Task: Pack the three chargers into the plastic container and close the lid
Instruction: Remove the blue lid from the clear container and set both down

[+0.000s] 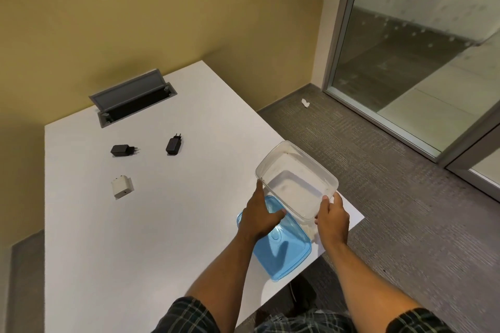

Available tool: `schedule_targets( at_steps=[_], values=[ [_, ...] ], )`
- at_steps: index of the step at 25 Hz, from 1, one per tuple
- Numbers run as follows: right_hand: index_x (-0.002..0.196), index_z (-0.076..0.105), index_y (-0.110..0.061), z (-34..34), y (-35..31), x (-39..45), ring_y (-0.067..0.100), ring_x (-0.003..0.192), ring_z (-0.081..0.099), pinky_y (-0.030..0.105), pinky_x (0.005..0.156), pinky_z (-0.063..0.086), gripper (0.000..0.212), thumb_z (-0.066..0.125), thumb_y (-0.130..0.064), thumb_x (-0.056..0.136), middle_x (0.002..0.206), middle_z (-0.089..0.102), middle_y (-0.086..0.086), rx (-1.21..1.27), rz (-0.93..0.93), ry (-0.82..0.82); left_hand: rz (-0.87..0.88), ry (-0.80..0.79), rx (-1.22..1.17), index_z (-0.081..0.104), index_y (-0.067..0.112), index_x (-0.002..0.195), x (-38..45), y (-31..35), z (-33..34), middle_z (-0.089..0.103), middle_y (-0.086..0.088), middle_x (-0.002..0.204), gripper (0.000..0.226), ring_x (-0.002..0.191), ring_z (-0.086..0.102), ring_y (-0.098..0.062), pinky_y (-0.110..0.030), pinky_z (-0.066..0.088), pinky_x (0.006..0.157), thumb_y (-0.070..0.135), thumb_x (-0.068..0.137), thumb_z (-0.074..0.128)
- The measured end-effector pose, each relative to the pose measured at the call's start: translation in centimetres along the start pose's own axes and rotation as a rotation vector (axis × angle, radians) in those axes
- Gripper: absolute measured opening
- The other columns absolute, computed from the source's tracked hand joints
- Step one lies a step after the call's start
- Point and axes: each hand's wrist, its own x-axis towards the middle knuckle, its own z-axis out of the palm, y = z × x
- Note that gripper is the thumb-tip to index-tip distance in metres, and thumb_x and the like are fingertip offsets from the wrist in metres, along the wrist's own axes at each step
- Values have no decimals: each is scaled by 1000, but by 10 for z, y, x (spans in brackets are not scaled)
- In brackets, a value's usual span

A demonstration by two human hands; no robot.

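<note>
Both hands' grip holds the clear, empty container [296,180] above its blue lid [281,249].

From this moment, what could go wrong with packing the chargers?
1. Both hands, left hand and right hand, hold the clear container near the table's right edge; set down there, it might tip off.
2. The blue lid lies by the near corner, partly under the left hand; a nudge may push it to the floor.
3. The white charger and two black chargers lie far left, so reaching across may bump the container.
</note>
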Motion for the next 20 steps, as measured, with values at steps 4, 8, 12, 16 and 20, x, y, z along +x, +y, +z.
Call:
schedule_targets(
  at_steps=[4, 8, 12, 16, 20],
  values=[
    [134, 44, -24, 15, -20, -15, 20, 88, 69, 40, 74, 64, 37, 38, -43, 104, 103, 68, 2, -5, -112, -91, -86, 205, 20, 3, 37, 158, -21, -20, -36, 22, 9, 165, 102, 148, 33, -20, -44, 32, 119, 63, 81, 65],
    [133, 45, -29, 42, -41, -36, 23, 82, 70, 43, 74, 61, 37, 34, -48, 103, 89, 71, 3, -51, -206, -275, -128, 349, 88, 11, 28, 160, -57, -53, -80, 25, 4, 165, 85, 147, 34, -19, -37, 29, 118, 61, 92, 51],
    [131, 51, -28, 71, -62, -59, 27, 86, 67, 44, 79, 56, 40, 32, -47, 102, 90, 71, 5, -96, -262, -451, -254, 440, 88, 22, 26, 158, -97, -87, -110, 34, 5, 161, 83, 143, 42, -18, -42, 35, 119, 66, 88, 42],
    [136, 49, -28, 94, -77, -83, 32, 92, 66, 41, 81, 52, 36, 33, -38, 105, 94, 72, 11, -200, -374, -577, -422, 527, 102, 36, 28, 151, -136, -110, -125, 54, 6, 147, 77, 130, 57, -19, -43, 47, 107, 69, 86, 37],
    [143, 44, -27, 110, -81, -98, 36, 108, 63, 44, 89, 51, 42, 32, -40, 105, 113, 71, 12, -353, -494, -644, -496, 574, 182, 58, 28, 123, -169, -127, -128, 68, 7, 116, 56, 108, 65, -21, -42, 54, 92, 64, 89, 33]
  ],
)
